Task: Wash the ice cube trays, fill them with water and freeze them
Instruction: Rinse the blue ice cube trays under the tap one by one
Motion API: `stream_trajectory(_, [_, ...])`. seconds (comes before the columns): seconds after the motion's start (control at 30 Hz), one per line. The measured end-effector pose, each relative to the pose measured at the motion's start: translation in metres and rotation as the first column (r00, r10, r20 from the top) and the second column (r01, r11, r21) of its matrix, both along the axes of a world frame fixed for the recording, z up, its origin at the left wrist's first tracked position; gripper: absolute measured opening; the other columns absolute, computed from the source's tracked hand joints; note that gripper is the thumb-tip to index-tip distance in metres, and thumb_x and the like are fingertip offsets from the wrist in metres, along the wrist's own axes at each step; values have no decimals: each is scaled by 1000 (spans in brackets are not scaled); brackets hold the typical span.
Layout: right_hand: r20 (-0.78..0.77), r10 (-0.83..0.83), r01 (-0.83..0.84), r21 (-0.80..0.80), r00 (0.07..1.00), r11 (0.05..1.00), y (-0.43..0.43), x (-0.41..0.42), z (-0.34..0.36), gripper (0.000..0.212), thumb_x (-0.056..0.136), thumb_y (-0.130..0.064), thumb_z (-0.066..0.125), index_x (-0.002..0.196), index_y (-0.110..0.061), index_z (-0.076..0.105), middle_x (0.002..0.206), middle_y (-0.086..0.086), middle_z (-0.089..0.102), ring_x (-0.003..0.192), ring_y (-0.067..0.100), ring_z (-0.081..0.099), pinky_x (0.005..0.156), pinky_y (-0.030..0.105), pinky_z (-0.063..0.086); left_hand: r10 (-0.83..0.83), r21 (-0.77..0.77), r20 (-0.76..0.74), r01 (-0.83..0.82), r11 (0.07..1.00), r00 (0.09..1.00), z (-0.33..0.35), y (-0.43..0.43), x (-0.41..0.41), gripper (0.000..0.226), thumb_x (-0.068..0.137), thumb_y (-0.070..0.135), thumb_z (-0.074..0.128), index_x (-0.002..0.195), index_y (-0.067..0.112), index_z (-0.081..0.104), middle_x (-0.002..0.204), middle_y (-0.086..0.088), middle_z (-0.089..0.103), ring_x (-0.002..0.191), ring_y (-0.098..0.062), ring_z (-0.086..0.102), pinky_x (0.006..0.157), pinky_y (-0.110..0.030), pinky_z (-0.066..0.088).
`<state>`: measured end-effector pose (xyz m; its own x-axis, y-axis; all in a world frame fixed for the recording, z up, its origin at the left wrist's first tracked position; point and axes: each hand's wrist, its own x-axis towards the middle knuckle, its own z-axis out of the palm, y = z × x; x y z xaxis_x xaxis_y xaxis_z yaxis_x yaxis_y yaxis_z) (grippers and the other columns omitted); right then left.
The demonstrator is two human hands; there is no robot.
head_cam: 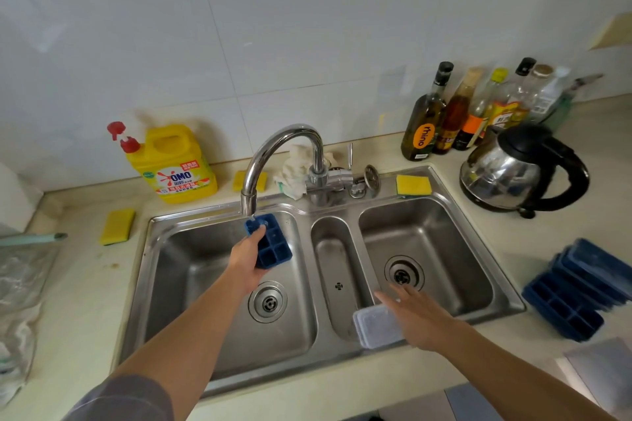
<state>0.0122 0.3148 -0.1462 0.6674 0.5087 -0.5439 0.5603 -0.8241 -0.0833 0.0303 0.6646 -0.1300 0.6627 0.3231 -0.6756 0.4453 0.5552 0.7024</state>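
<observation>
While the left hand (247, 258) grips the small blue ice cube tray (272, 243) by its left edge, thumb curled over the rim, the tray sits tilted right under the faucet (273, 154) spout, above the left basin (191, 270). Right hand (420, 318) flat, fingers spread, over a pale rectangular lid (374, 325) on the sink (342, 355) front rim; contact unclear. More blue trays (574, 290) stacked on the counter (85, 301), far right.
</observation>
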Motion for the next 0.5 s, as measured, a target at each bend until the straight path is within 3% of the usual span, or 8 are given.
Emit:
stream_trajectory(0.1, [12,-91,89,132,996,987,14,7,6,89,88,-6,69,158,-25,18,154,5,36,135,24,45,108,39,46,3,-8,-8,-3,1000,1000,2,1,1,26,99,28,65,122,17,60,113,-11,71,100,-31,70,71,-43,58])
stream_trajectory(0.27, [-95,-238,255,301,967,919,57,21,24,83,98,-26,65,163,-23,12,166,3,25,148,23,34,118,39,36,6,-74,-9,-6,997,1000,0,9,0,22,101,32,62,119,20,60,112,-11,73,98,-32,72,72,-45,60])
stream_trajectory(0.5, [-251,-269,358,456,930,814,153,40,39,77,98,-41,62,161,-20,23,163,6,34,145,23,41,118,41,35,58,-148,-49,-65,987,997,-3,29,5,21,105,33,54,111,16,62,102,-13,77,91,-33,74,68,-44,60])
